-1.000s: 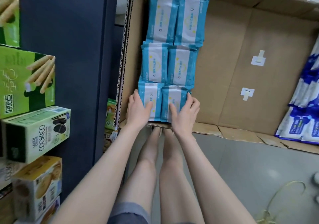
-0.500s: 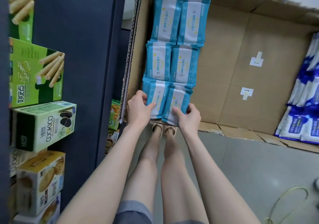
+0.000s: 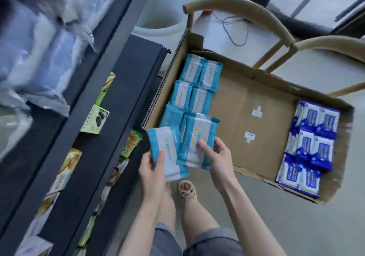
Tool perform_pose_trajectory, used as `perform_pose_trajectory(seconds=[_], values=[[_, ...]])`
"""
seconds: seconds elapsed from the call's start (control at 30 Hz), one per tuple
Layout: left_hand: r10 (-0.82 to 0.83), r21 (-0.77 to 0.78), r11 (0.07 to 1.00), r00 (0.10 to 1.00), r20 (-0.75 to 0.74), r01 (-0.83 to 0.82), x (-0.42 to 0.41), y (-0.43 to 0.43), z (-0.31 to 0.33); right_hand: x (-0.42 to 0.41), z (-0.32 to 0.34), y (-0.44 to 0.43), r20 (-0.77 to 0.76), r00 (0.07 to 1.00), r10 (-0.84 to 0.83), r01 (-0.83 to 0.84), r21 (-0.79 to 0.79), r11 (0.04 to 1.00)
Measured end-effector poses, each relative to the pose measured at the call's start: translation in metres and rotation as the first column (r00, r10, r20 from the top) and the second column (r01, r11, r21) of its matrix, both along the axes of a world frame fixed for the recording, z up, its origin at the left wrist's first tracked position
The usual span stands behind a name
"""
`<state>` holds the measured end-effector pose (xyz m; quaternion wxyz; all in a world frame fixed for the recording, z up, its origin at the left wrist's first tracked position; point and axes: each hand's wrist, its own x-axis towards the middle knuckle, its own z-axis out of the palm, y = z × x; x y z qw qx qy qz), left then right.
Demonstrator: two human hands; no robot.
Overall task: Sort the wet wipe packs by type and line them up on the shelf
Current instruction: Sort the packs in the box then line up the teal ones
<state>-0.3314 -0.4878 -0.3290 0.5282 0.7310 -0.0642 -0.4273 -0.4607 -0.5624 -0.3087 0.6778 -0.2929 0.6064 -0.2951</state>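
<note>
My left hand (image 3: 153, 168) grips a light-blue wet wipe pack (image 3: 166, 153) lifted just outside the near left corner of the cardboard box (image 3: 246, 101). My right hand (image 3: 219, 157) holds a second light-blue pack (image 3: 197, 137) above the box's near edge. More light-blue packs (image 3: 194, 89) lie in rows along the box's left wall. Dark-blue packs (image 3: 310, 143) are stacked at the box's right end. The dark shelf unit (image 3: 110, 101) stands to the left.
Snack boxes (image 3: 95, 121) sit on the shelf levels at left. Blurred plastic-wrapped goods (image 3: 39, 44) fill the upper shelf. A wooden chair (image 3: 256, 16) holds the box from behind. A white bucket (image 3: 158, 26) stands beyond the shelf. My sandalled foot (image 3: 185, 189) is below the box.
Both hands have lifted one light-blue pack each out of the nearest row of the box. The view has swung up and left, showing the shelf and the whole box.
</note>
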Motion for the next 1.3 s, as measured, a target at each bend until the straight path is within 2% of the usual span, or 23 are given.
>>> perform_pose_trajectory(seconds=[0.17,0.4,0.57,0.77,0.87,1.0,1.2,1.3], values=[[0.163,-0.087,0.983,0.986,-0.017,-0.164,-0.026,0.069,0.067,-0.018,0.055,0.053,0.045,0.985,0.167,-0.165,-0.062,0.984],[0.362,-0.204,0.92,0.926,0.105,-0.336,-0.014,0.166,0.159,0.015,0.14,0.113,0.164,0.885,0.435,-0.409,-0.171,0.896],[0.56,-0.354,0.808,0.801,0.212,-0.472,0.003,0.233,0.212,0.069,0.194,0.152,0.294,0.766,0.572,-0.51,-0.264,0.818],[0.723,-0.462,0.678,0.633,0.276,-0.572,0.024,0.328,0.251,0.122,0.23,0.232,0.331,0.621,0.711,-0.598,-0.388,0.702],[0.774,-0.515,0.621,0.568,0.28,-0.591,0.036,0.381,0.264,0.145,0.243,0.282,0.36,0.573,0.736,-0.601,-0.426,0.676],[0.803,-0.548,0.588,0.509,0.31,-0.594,0.063,0.443,0.285,0.176,0.26,0.344,0.359,0.564,0.744,-0.572,-0.48,0.665],[0.807,-0.595,0.569,0.522,0.275,-0.568,0.123,0.51,0.315,0.23,0.291,0.412,0.322,0.584,0.745,-0.506,-0.573,0.645],[0.847,-0.599,0.515,0.471,0.247,-0.613,0.155,0.526,0.326,0.262,0.307,0.43,0.327,0.566,0.757,-0.497,-0.597,0.63]])
